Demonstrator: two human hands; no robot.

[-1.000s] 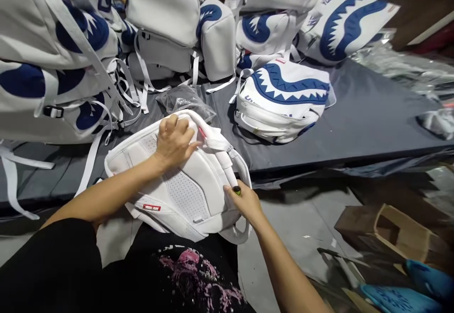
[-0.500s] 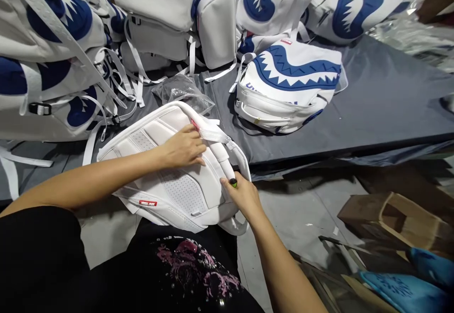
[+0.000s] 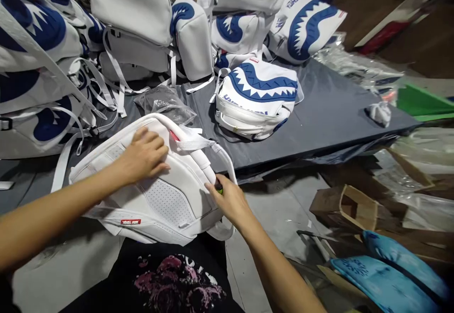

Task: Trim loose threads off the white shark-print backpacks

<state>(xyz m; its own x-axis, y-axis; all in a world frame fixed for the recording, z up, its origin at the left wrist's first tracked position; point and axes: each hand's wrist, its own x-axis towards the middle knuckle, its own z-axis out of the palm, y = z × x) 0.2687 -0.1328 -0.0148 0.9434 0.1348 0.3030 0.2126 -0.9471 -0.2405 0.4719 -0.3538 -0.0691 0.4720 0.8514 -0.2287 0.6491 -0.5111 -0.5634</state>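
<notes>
A white backpack point(image 3: 170, 202) lies tilted at the table's front edge, its padded, perforated back panel and shoulder straps facing up. My left hand point(image 3: 147, 154) rests on the upper part of that panel, fingers loosely bent and apart, holding nothing visible. At the bag's right side, my right hand point(image 3: 230, 199) is closed round a small tool point(image 3: 220, 191) with a black and green end; most of it is hidden by the fingers. The hand sits beside the end of a padded strap point(image 3: 205, 164). A red tag shows near the top of the bag.
Beyond lies a finished-looking white backpack point(image 3: 257, 86) with a blue shark-mouth print. Stacked white bags point(image 3: 131, 5) fill the back left. Crumpled clear plastic point(image 3: 165, 105) lies on the dark table cover point(image 3: 340, 100). Cardboard boxes point(image 3: 358, 209) and a blue bag point(image 3: 383, 275) stand right.
The view has turned right, so the scene sits further left. My left hand has moved from the strap's edge onto the back panel. My right hand stays at the bag's right side.
</notes>
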